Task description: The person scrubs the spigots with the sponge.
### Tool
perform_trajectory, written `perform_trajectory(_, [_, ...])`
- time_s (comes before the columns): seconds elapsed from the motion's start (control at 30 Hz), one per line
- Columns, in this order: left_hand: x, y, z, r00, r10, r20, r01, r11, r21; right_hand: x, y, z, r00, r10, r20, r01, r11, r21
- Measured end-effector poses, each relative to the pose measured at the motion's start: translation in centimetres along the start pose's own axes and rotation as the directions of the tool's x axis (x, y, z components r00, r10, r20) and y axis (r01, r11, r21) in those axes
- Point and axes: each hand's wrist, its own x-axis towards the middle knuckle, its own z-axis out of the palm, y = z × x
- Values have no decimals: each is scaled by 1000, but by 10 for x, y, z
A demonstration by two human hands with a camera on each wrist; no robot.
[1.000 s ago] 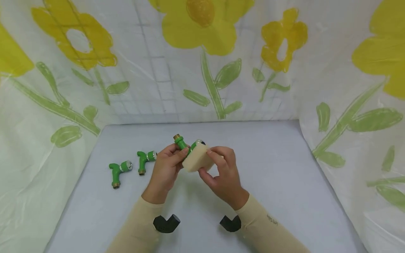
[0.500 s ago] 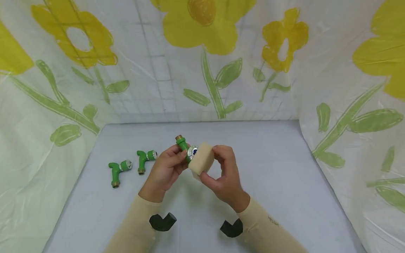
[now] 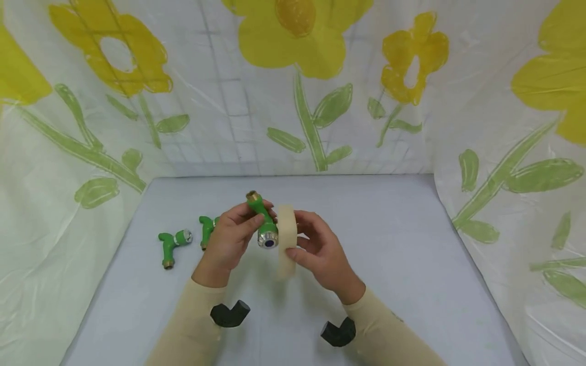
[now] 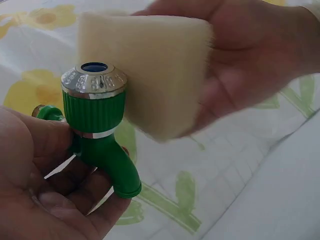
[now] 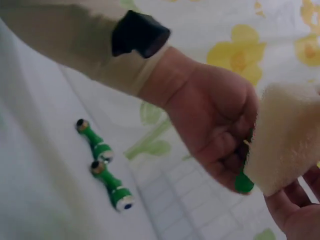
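In my left hand (image 3: 229, 236) I hold a green tap (image 3: 262, 213) with a brass threaded end and a chrome-ringed knob. The left wrist view shows the knob (image 4: 95, 107) upright, a dark blue disc in its top, with fingers curled round the body and spout. My right hand (image 3: 322, 249) grips a cream sponge block (image 3: 287, 234) between thumb and fingers. The sponge stands on edge right beside the knob; whether they touch I cannot tell. In the right wrist view the sponge (image 5: 287, 135) hides most of the held tap.
Two similar green taps lie on the white table (image 3: 389, 264) to the left: one nearer (image 3: 169, 247), the other (image 3: 207, 229) partly behind my left hand. Flower-painted sheeting (image 3: 293, 122) encloses the back and sides. A black angled piece (image 3: 230, 313) sits on each sleeve.
The tap has turned so its knob points down towards me, and the sponge has swung from over the knob to its right side, now edge-on. The left hand has shifted slightly left.
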Motion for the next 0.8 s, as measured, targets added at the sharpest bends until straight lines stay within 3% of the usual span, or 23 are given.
perform_trajectory(0.13, [-2,-2,3,1000,-24,-8,25,993,112,5,-4,-7,1000,-5,6,5,1000,-17])
perform_trajectory(0.3, [-2,2,1,997,-7,-75,14,996,85,-4,2,-9,991,67,114,-50,989,-140])
perform_trajectory(0.5, [-1,-3,0,994,-95,45,79,957,279,6,-10,-15,989,-29,143,58,977,-205])
perform_trajectory(0.57, [-1,-2,1,995,-94,44,75,946,315,10,-15,-17,985,-27,173,75,959,-273])
perform_trajectory(0.7, [0,4,-3,997,-78,-24,81,938,336,5,-15,-28,975,66,212,33,901,-433])
perform_trajectory(0.8, [0,4,-6,995,-82,-57,97,934,343,0,-11,-37,970,96,223,25,875,-483])
